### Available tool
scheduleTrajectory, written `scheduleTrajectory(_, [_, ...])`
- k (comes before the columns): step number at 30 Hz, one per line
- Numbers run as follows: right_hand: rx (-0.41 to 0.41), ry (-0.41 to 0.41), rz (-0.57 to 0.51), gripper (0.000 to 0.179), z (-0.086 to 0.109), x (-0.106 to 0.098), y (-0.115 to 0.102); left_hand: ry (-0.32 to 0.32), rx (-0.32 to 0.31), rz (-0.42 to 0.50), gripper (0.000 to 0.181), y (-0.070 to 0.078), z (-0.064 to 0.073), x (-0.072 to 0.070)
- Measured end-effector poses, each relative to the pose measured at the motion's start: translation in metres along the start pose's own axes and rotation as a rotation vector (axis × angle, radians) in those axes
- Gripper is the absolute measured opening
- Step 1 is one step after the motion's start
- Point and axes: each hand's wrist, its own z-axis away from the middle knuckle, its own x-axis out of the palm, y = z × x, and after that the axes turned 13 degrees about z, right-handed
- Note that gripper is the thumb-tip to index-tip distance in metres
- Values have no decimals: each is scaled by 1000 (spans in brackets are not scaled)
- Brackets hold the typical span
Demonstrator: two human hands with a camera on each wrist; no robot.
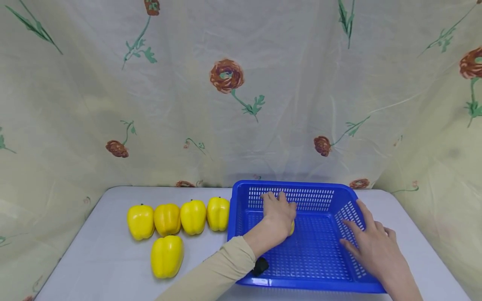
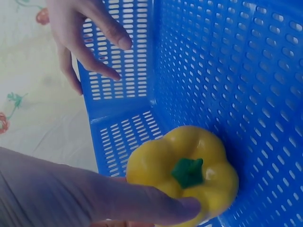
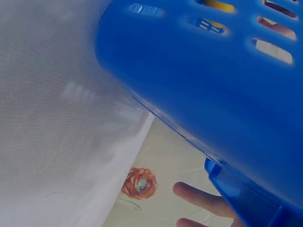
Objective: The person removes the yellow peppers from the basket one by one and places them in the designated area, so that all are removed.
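My left hand (image 1: 278,213) reaches down inside a blue plastic basket (image 1: 297,286) and grips a yellow bell pepper (image 2: 222,175). In the left wrist view the thumb lies across the pepper beside its green stem, while the other fingers are mostly hidden beneath. Only a sliver of that pepper shows under the hand in the head view. My right hand (image 1: 380,251) is at the basket's right wall, fingers spread and loosely extended about the rim, some inside and some outside. Firm contact with the rim cannot be made out.
Left of the basket, several yellow bell peppers (image 1: 193,217) stand in a row on the white table (image 1: 98,259). Another yellow pepper (image 1: 167,256) sits nearer the front. A flowered curtain (image 1: 169,104) hangs behind. A small black object (image 1: 260,266) shows beside the left sleeve.
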Motion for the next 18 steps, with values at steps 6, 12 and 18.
scheduleTrajectory(6, [-1,-6,2,54,0,3,1,7,-16,-10,53,-1,1,-1])
scheduleTrajectory(12, [5,-23,1,55,1,2,0,-13,-18,-12,67,-2,2,-1])
scheduleTrajectory(18, [7,-29,1,55,0,2,0,-70,-57,-39,92,-1,6,-3])
